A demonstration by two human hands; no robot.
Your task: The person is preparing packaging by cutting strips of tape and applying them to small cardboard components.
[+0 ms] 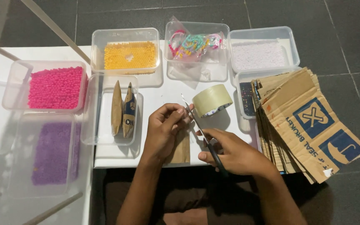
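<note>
My left hand (163,129) pinches the top of a folded brown cardboard piece (181,151) that rests on the white table (163,93). My right hand (230,152) grips a pair of scissors (196,121), dark handles in the fist, thin blades pointing up and left toward my left fingertips. The blade tips reach just past the cardboard's top, close to a roll of clear tape (212,100) lying behind both hands.
A clear tub (105,137) holds two pointed cardboard shapes (122,109). Other tubs hold pink beads (56,87), yellow beads (130,55), purple beads (53,152), white beads (258,55) and colourful rings (194,42). A stack of cardboard sheets (305,125) lies at the right.
</note>
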